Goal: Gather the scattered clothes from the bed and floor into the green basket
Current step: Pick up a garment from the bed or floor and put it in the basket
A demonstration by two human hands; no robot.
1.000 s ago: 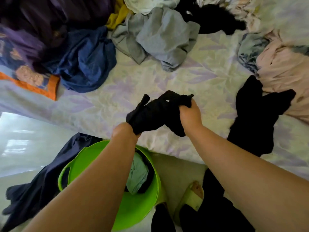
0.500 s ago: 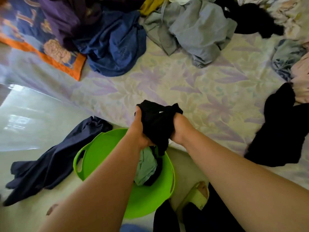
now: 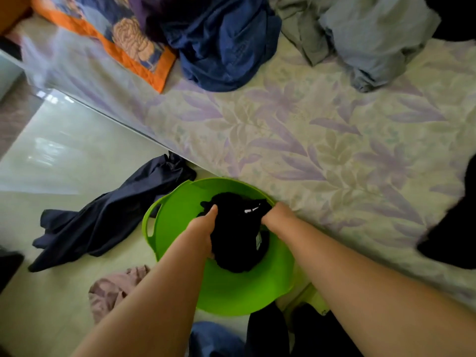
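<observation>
The green basket stands on the floor against the bed's edge. Both my hands are down inside it, holding a bundled black garment that fills its middle. My left hand grips the garment's left side, thumb on top. My right hand grips its right side at the basket's far rim. On the floor lie a dark navy garment left of the basket and a dusty pink one near my left forearm. A blue garment and a grey one lie on the bed.
The bed's floral sheet runs across the right. A black garment lies at its right edge. An orange-bordered quilt sits at the top left. More dark clothes and a pale green slipper lie by my feet. Glossy tile floor spreads left.
Both hands have lowered the black garment from above the bed's edge down into the green basket, covering the pale green cloth seen there before. The view has tilted down and left.
</observation>
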